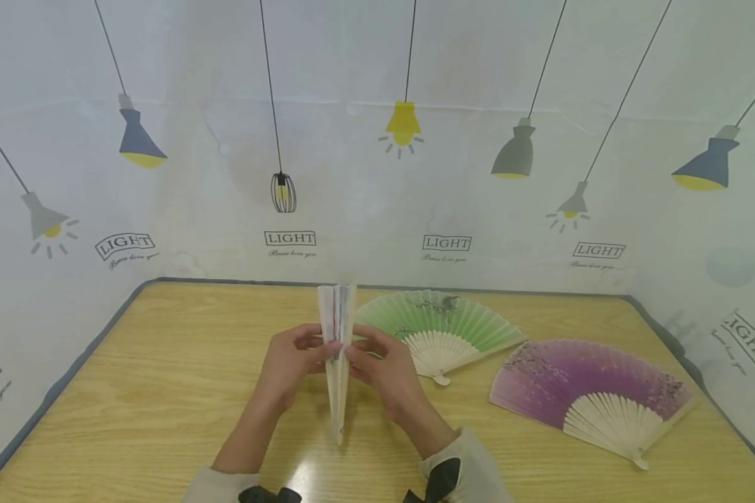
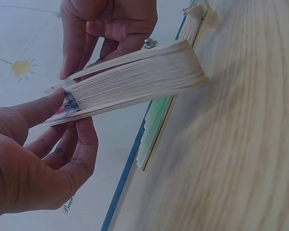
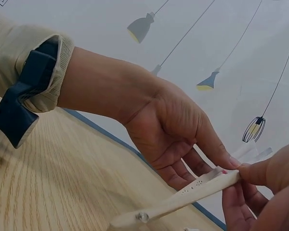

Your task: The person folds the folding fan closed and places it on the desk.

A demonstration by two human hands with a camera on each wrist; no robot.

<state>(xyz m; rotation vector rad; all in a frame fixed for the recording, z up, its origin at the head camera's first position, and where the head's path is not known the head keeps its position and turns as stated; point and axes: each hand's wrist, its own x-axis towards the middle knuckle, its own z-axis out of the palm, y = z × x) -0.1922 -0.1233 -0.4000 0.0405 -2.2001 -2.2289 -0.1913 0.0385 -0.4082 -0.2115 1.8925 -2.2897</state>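
A mostly folded hand fan (image 1: 336,391) stands out in front of me, pale ribs pointing down toward me and white printed cloth at the top. My left hand (image 1: 287,363) grips its left side, thumb on the near face and fingers behind. On the opposite edge, my right hand (image 1: 390,367) pinches the fan between thumb and fingers. The left wrist view shows the stacked ribs (image 2: 139,74) slightly parted along one side, held above the table. A metal rivet (image 3: 142,217) joins the ribs at the narrow end in the right wrist view.
Just beyond my right hand lies a spread green fan (image 1: 472,318), with a spread purple fan (image 1: 554,384) farther right. Both rest on the wood-grain table (image 1: 163,391). A white sheet (image 1: 352,168) printed with lamps encloses the back and sides.
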